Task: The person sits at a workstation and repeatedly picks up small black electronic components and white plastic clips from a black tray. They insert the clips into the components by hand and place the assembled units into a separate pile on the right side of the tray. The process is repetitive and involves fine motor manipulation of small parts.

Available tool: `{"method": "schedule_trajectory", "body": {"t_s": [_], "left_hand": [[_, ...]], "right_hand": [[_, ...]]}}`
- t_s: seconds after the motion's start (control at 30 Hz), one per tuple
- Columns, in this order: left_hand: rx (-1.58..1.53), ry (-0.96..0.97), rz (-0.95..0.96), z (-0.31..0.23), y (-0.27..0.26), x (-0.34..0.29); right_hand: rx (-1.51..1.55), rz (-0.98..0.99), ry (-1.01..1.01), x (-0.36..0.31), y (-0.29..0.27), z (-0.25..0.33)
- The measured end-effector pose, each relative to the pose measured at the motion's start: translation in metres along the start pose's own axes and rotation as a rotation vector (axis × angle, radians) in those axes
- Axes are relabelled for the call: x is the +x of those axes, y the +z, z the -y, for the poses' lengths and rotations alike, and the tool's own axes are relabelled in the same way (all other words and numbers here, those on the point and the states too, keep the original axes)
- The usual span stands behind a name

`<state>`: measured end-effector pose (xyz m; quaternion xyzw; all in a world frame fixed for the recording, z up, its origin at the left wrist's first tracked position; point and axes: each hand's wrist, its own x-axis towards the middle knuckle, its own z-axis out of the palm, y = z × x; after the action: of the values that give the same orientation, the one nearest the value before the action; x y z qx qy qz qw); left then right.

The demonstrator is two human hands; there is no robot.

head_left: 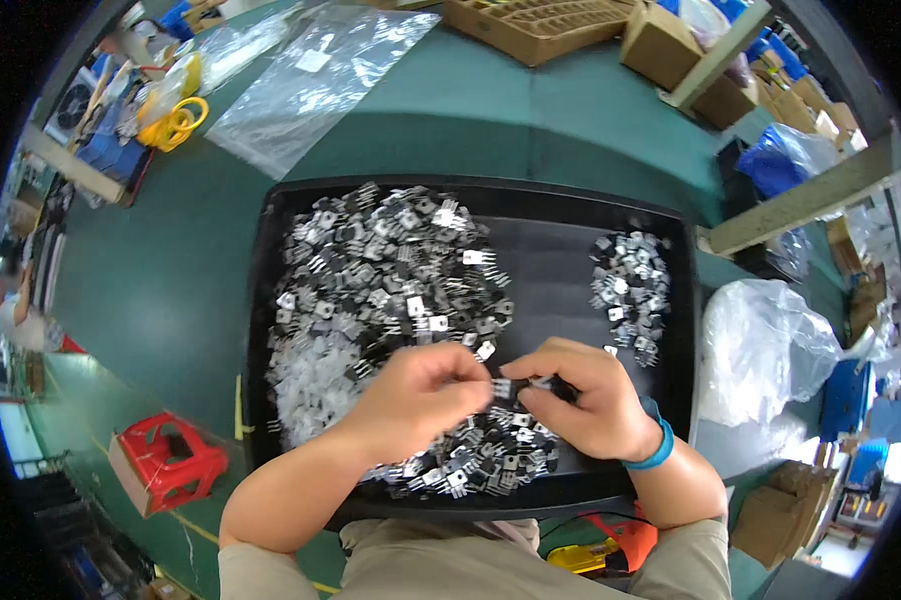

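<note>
Over a black tray, my hands face each other close together. My left hand is pinched, thumb against bent fingers; what lies in its tips is mostly hidden. A dark three-legged transistor sits partly hidden between thumb and fingers of my right hand, which wears a blue wristband. Between the hands, small metal legs show, slightly blurred. A large heap of loose transistors fills the tray's left and centre, reaching below my hands. Small whitish translucent pieces lie left of my left hand.
A smaller transistor pile lies at the tray's right side. Beyond the tray are a clear plastic bag and a divided cardboard tray. Another plastic bag bulges at the right. A red stool stands at lower left.
</note>
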<state>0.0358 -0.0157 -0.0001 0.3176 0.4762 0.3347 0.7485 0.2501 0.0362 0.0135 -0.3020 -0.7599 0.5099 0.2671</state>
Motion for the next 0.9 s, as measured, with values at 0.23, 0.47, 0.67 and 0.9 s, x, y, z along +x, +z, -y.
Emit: {"method": "schedule_trajectory", "body": {"t_s": [0.23, 0.47, 0.67, 0.9], "left_hand": [[-0.203, 0.107, -0.002, -0.003, 0.001, 0.003], [-0.304, 0.138, -0.053, -0.005, 0.000, 0.002], [-0.281, 0.159, -0.064, -0.001, -0.001, 0.003], [-0.217, 0.136, -0.049, -0.001, 0.000, 0.003]], "right_hand": [[-0.858, -0.183, 0.183, -0.006, -0.074, -0.046], [-1.147, -0.122, 0.040, -0.007, -0.080, -0.034], [-0.451, 0.520, 0.052, -0.003, -0.018, -0.020], [-0.628, 0.772, 0.100, -0.010, 0.013, -0.025]]}}
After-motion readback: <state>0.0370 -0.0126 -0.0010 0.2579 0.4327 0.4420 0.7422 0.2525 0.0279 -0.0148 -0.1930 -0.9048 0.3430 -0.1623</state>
